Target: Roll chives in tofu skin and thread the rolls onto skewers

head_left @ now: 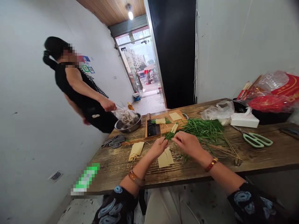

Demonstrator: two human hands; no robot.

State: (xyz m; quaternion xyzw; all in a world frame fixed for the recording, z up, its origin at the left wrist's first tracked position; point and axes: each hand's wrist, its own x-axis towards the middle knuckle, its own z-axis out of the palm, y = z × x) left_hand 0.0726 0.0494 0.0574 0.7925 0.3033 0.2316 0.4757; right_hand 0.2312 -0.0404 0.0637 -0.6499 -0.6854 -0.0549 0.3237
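Observation:
My left hand is closed at the lower end of a bundle of green chives wrapped in pale yellow sheet. Close beside it, the fingers of my right hand are pinched together; what they hold is too small to make out. Just beyond, another wrapped chive roll lies on the wooden board, with a thin stick reaching toward me. A square yellow sheet lies below my hands. To the left is a folded stack of sheets.
Loose chives are heaped at right, beside thin skewers and green-handled scissors. A white box and red bags stand behind. At left, another person holds a plastic bag over a metal bowl; a grey cloth lies nearby.

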